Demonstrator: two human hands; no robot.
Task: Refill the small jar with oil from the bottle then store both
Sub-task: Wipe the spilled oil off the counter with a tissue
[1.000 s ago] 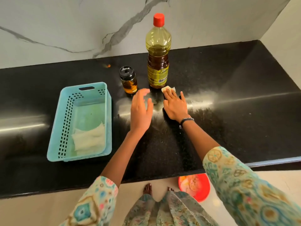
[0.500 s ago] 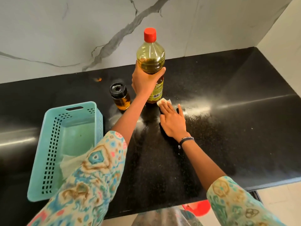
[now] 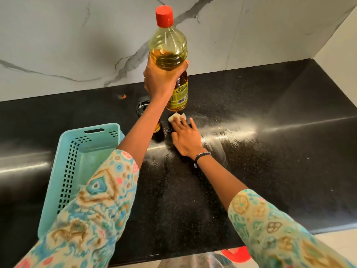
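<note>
Two hands are busy at once. Left hand (image 3: 161, 78) is wrapped round the middle of the oil bottle (image 3: 170, 53), which is upright and lifted clear of the black counter (image 3: 270, 151), its red cap (image 3: 164, 16) screwed on. Right hand (image 3: 186, 139) lies flat with fingers straight, pressing a small pale wad of tissue (image 3: 176, 117) against the counter just below the raised bottle. Small jar (image 3: 144, 108) stands directly behind the left forearm, mostly hidden; only its dark lid and a sliver of amber glass show, close beside the right hand's fingertips. Teal basket (image 3: 77, 151) sits on the outer side of the left arm, partly covered by the patterned sleeve (image 3: 92, 200).

Judging from the capped bottle and lidded jar, the refill looks finished and storing is what remains. Main risk is the left forearm: swinging the bottle toward the basket would carry the arm over the jar, and a brush could tip it. The counter looks smeared around the right hand, so a slick film may let the jar slide or make the bottle slippery in a one-handed hold. Setting the bottle down hard in the basket could also topple it
</note>
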